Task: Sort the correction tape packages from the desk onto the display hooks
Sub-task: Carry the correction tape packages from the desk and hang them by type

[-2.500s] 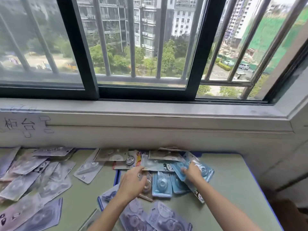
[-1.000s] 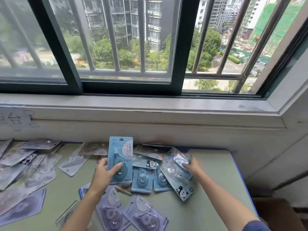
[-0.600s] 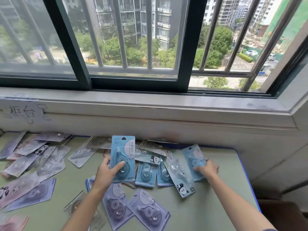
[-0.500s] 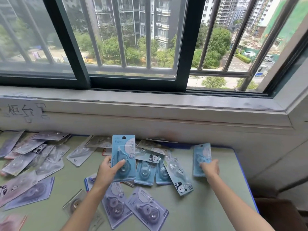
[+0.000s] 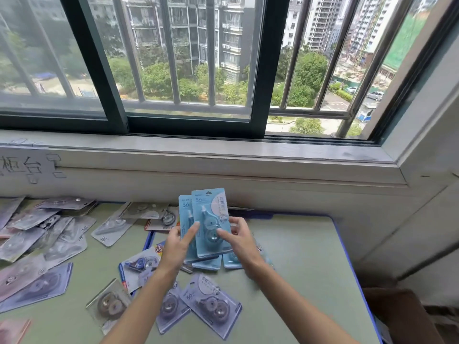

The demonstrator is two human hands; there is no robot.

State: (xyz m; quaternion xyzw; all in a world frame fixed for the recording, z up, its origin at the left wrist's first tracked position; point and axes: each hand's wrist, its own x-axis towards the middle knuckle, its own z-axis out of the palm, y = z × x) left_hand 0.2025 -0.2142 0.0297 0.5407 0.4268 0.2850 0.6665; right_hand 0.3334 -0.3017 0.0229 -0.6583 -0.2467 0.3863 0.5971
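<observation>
Honestly, the rear blue package (image 5: 185, 219) is mostly hiding behind the front blue package (image 5: 211, 219), so only its left strip with a "36" is showing. Both are standing upright above the middle of the desk (image 5: 298, 256), near its far edge. The left hand (image 5: 177, 247) is gripping the rear one, thumb across the front, while the right hand (image 5: 238, 240) is pinching the front one, a light-blue card with a clear blister over the tape. Purple packages (image 5: 211, 304) are lying by the near edge, blurry grey ones (image 5: 42, 234) running off the left edge.
</observation>
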